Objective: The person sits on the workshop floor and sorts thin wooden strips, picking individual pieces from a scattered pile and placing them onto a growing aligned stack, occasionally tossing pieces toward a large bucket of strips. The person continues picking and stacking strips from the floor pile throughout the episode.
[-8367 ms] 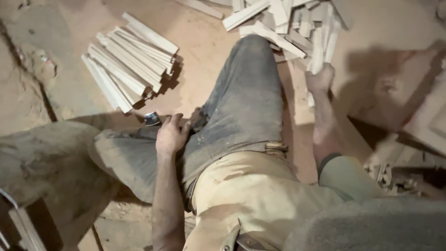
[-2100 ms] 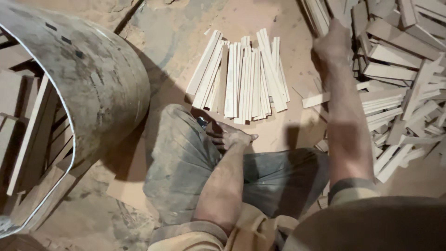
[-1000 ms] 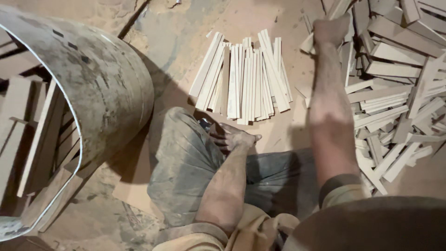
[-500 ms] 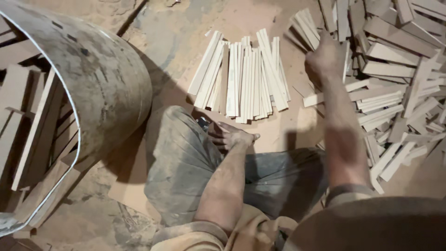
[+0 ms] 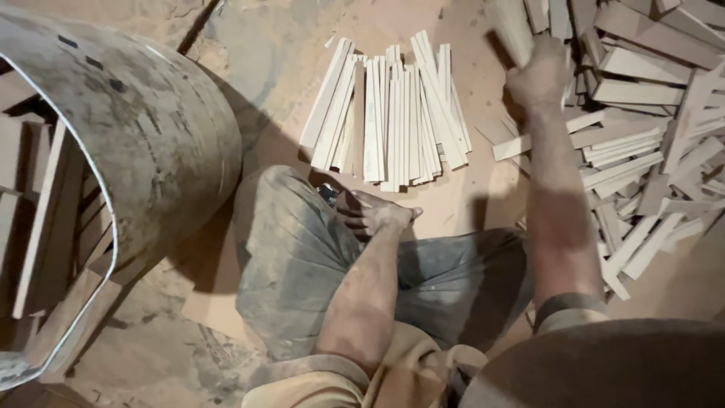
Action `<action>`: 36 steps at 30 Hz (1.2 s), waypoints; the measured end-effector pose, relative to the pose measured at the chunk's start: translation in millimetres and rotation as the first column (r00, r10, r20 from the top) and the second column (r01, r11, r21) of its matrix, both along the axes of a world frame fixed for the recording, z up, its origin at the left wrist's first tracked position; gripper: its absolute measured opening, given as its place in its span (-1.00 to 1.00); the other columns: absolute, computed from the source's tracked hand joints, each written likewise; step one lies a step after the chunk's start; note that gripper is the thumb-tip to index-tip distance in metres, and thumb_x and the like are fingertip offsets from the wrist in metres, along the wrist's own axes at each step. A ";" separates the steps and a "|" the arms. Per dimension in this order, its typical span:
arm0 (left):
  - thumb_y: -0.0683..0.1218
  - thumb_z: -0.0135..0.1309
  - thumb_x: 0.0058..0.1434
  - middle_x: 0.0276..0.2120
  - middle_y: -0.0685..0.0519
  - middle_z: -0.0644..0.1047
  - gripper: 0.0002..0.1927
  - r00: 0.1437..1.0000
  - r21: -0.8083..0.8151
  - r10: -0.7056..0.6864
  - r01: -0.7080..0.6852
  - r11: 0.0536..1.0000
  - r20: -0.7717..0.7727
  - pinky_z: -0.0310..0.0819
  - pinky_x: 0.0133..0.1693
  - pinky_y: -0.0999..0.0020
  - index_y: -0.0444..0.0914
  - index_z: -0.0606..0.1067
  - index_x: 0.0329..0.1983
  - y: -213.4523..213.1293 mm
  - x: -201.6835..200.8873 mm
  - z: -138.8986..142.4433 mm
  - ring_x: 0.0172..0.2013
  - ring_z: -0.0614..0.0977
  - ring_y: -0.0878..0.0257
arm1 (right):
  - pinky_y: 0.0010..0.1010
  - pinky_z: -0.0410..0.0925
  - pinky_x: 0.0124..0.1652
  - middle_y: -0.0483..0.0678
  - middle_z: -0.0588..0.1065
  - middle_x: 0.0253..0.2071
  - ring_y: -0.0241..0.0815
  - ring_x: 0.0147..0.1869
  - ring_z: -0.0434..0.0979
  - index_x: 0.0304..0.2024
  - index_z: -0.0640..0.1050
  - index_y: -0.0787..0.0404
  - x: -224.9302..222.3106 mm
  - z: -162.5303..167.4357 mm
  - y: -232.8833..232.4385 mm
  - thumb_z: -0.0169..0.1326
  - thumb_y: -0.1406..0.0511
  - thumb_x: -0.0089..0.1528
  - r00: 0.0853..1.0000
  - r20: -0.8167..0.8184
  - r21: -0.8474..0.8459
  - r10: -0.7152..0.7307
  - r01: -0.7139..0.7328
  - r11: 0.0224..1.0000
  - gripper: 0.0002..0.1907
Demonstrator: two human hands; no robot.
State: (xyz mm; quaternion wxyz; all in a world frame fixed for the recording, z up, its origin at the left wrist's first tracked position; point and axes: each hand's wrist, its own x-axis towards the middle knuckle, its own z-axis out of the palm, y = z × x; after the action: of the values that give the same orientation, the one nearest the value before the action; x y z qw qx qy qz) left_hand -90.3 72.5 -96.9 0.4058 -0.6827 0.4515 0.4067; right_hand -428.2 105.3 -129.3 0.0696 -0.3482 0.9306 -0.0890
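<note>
A large dusty metal drum (image 5: 151, 143) lies on its side at the left, with wood pieces stacked inside it. A loose heap of wooden slats (image 5: 649, 143) is spread over the earthen floor (image 5: 272, 45) at the right, and a neater row of sorted slats (image 5: 393, 113) is laid out ahead of the bent knee (image 5: 302, 242). The step in hand is judged to be the picking of a slat from the heap: the right hand (image 5: 540, 75) is raised at the heap's near edge, its fingers closed around a pale slat (image 5: 513, 30). The left hand (image 5: 377, 214) is rested on the knee beside a small dark object (image 5: 328, 193); whether its fingers grip that cannot be told. Next, the slat would need carrying leftwards and aligning with the sorted row.
</note>
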 end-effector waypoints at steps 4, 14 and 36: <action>0.32 0.55 -0.10 0.50 -0.36 -0.22 0.68 0.996 0.027 -0.057 0.055 0.998 0.062 -0.12 0.39 -0.14 -0.23 -0.66 0.41 -2.8 -2.2 5.1 0.49 -0.18 -0.30 | 0.06 0.41 0.08 0.30 0.47 0.08 0.31 0.13 0.49 0.04 0.52 0.43 23.3 -22.1 -10.6 0.15 0.50 0.09 0.975 -0.132 0.060 0.177 -0.170 0.984 -0.57; 0.27 0.52 -0.16 0.52 -0.20 -0.03 0.71 0.992 -0.024 0.106 -0.108 0.994 -0.074 0.10 0.40 -0.02 -0.21 -0.64 0.53 -0.2 3.7 10.6 0.47 0.12 -0.10 | -0.12 0.43 -0.42 0.09 0.57 -0.37 -0.06 -0.41 0.60 0.00 0.52 0.39 81.5 42.4 -20.7 0.19 0.37 0.13 0.728 0.627 0.027 -0.277 0.335 0.942 -0.61; 0.28 0.53 -0.19 0.54 -0.25 -0.15 0.73 0.992 -0.111 0.063 -0.075 0.991 -0.106 0.08 0.35 -0.13 -0.23 -0.67 0.48 5.5 -1.9 2.1 0.48 0.02 -0.18 | -0.17 0.12 0.38 0.31 0.31 0.38 0.24 0.48 0.26 0.44 0.17 0.34 155.7 -17.7 -41.1 -0.13 -0.09 0.42 0.627 0.757 -0.159 -0.184 0.450 0.879 -0.22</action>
State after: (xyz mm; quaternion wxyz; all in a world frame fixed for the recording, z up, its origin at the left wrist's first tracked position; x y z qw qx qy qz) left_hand -92.1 77.9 -94.7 0.3278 -0.6984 0.4705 0.4283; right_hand -272.5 64.2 -147.0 0.3528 -0.1186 0.8442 -0.3857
